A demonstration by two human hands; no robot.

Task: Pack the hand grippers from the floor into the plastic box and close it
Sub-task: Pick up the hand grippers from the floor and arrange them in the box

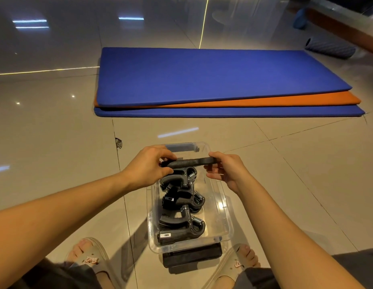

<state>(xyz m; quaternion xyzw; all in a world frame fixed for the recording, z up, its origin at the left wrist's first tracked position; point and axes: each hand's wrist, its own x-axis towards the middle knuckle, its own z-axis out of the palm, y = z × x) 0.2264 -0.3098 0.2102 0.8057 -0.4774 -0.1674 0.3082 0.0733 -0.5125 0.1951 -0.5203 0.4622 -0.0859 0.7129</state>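
Left hand (148, 170) and right hand (229, 172) pinch the ends of a black bar (191, 161) over the far end of the plastic box (224, 207); the hand grippers (181, 202) piled inside may ride high and jam closing.

Looks like a gym or home workout room. Evidence: three exercise mats (212, 74) stacked flat, blue on orange on blue. Ridged foam roller (330, 47) lies beyond them at the right, with a second blue roll (300, 19) farther back, blurred. Floor (45, 132) is large glossy tiles reflecting ceiling strip lights, with lots of open space. Spring grippers (181, 224) sit in a clear box (221, 207) on the floor. Person wears slippers (91, 257), so it's indoor and casual. Can't tell commercial from private.
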